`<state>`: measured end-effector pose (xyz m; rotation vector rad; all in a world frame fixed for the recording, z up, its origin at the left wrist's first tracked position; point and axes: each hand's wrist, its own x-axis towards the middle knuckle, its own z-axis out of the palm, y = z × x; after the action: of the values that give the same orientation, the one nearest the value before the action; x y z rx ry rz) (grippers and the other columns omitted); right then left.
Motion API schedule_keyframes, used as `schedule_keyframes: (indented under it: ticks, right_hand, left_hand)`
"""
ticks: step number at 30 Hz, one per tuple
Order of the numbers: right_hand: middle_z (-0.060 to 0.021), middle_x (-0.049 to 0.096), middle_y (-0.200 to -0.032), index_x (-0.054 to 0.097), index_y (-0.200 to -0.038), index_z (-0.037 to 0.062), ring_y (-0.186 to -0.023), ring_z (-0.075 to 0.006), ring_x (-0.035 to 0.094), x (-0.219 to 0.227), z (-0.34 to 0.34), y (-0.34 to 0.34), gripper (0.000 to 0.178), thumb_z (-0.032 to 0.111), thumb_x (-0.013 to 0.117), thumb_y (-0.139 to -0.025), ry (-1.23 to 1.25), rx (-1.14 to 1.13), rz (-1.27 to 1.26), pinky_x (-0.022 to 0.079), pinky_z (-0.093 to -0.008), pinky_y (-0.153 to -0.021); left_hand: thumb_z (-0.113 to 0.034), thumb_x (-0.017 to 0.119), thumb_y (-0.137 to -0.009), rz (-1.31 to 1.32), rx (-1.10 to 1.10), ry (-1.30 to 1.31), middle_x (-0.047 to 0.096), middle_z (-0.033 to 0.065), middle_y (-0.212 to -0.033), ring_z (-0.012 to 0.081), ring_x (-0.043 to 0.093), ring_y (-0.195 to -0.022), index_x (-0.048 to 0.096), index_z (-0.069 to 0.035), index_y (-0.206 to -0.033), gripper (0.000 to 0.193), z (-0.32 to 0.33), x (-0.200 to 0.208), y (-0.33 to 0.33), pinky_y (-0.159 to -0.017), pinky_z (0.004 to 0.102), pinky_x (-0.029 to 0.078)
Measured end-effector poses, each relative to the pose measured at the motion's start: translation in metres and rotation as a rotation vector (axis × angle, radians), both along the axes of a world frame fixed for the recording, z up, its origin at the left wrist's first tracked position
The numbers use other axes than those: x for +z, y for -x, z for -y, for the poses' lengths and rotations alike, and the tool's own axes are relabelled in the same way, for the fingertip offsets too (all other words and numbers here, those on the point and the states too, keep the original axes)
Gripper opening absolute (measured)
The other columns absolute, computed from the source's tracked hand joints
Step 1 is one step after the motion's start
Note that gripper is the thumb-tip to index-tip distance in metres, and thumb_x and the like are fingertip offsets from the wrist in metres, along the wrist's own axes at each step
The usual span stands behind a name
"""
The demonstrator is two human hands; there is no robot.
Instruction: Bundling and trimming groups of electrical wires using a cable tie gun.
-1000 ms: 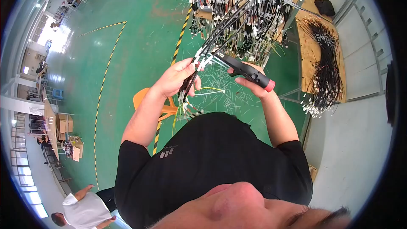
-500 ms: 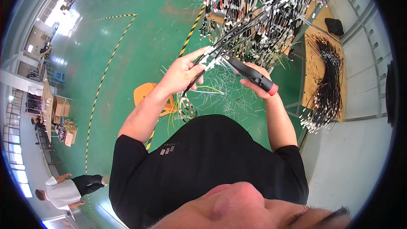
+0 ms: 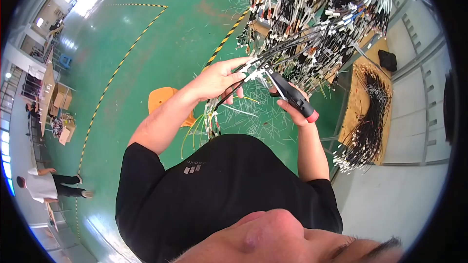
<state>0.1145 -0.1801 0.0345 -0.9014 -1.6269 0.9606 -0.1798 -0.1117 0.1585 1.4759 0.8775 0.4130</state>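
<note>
My left hand [image 3: 219, 82] is closed around a bundle of black wires [image 3: 282, 48] with white connectors and ties on it. The bundle runs up and to the right into a thick mass of hanging wire harnesses [image 3: 317, 24]. Loose wire ends [image 3: 212, 119] dangle below the left hand, some of them yellow-green. In my right hand [image 3: 295, 112] is a black cable tie gun [image 3: 291, 93] with a red knob at its rear end. Its nose touches or nearly touches the white ties on the bundle, beside my left fingers.
An orange chair [image 3: 161, 100] stands left of my left forearm. Cut white strips [image 3: 265, 117] litter the green floor. At right, a wooden board [image 3: 347, 117] carries a long wire bundle [image 3: 373, 112] and a black cloth-like item [image 3: 387, 60]. A person [image 3: 44, 185] is at far left.
The head view has shifted, so the harnesses sit further right. Both hands keep their holds, with the cable tie gun's nose still at the ties. The distant person has changed stride.
</note>
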Motion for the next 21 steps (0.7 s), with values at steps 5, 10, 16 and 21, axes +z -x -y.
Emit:
schedule_keyframes:
  ticks: [5, 10, 16, 21]
  right_hand:
    - [-0.0117, 0.073, -0.111, 0.072, -0.118, 0.0043, -0.102, -0.031, 0.069, 0.027, 0.001, 0.0, 0.032, 0.021, 0.076, -0.091, -0.276, -0.079, 0.353, 0.053, -0.0408, -0.094]
    - [-0.0139, 0.072, -0.103, 0.071, -0.111, 0.0036, -0.093, -0.0312, 0.07, 0.032, 0.009, 0.014, 0.027, 0.02, 0.076, -0.09, -0.252, -0.126, 0.267, 0.055, -0.0389, -0.085]
    - [-0.0109, 0.064, -0.081, 0.067, -0.091, 0.0047, -0.071, -0.0326, 0.065, 0.017, 0.021, 0.012, 0.018, 0.015, 0.08, -0.085, -0.224, -0.259, 0.475, 0.053, -0.0412, -0.068]
    - [-0.0173, 0.068, -0.129, 0.065, -0.13, 0.0034, -0.126, -0.0372, 0.063, 0.015, 0.015, 0.019, 0.047, 0.016, 0.081, -0.087, -0.42, -0.248, 0.372, 0.045, -0.0466, -0.114]
  left_hand:
    - [-0.011, 0.049, -0.112, 0.027, 0.005, -0.085, 0.069, 0.0039, -0.081, 0.0099, 0.064, -0.058, 0.038, -0.021, -0.166, 0.056, 0.005, -0.002, -0.004, -0.053, 0.0257, 0.057]
    - [-0.009, 0.049, -0.111, 0.007, -0.04, -0.081, 0.066, 0.0036, -0.077, 0.0087, 0.063, -0.059, 0.038, -0.021, -0.166, 0.057, 0.009, 0.009, 0.004, -0.052, 0.0254, 0.056]
    - [-0.02, 0.047, -0.114, 0.046, -0.036, 0.008, 0.057, -0.0016, -0.066, 0.0048, 0.051, -0.05, 0.044, -0.016, -0.163, 0.049, 0.01, 0.011, 0.011, -0.045, 0.0222, 0.045]
    - [-0.025, 0.049, -0.115, 0.25, -0.055, 0.237, 0.05, -0.0058, -0.066, 0.001, 0.042, -0.048, 0.044, -0.016, -0.162, 0.048, -0.006, -0.003, 0.02, -0.041, 0.0181, 0.035]
